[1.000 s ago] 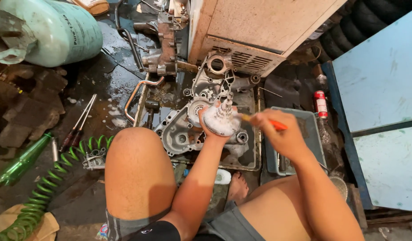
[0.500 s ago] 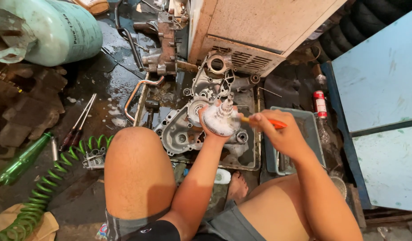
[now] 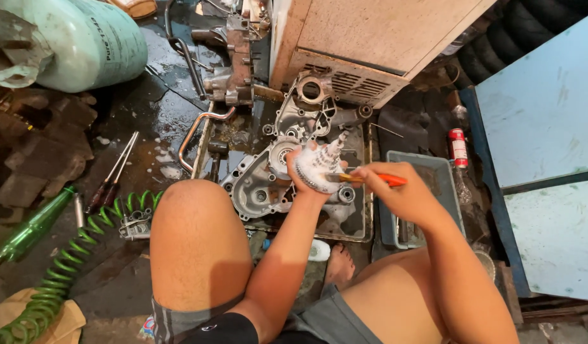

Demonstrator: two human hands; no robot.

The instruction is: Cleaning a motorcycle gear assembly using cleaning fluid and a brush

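Observation:
My left hand (image 3: 304, 180) grips a foam-covered round metal gear part (image 3: 318, 165) above a grey engine case half (image 3: 262, 185) lying in a shallow metal tray (image 3: 361, 224). My right hand (image 3: 399, 194) holds an orange-handled brush (image 3: 370, 179) with its tip against the soapy part. A second case half (image 3: 306, 108) lies at the back of the tray. My bare knees frame the tray from below.
A pale green gas cylinder (image 3: 84, 41) lies at top left. A green coiled air hose (image 3: 58, 280), a green bottle (image 3: 29, 226) and screwdrivers (image 3: 112, 175) lie on the wet floor at left. A grey plastic tray (image 3: 434, 175), a red can (image 3: 458, 146) and a blue panel (image 3: 548, 127) are at right.
The brush in my right hand has shifted slightly against the soapy part. Little else differs.

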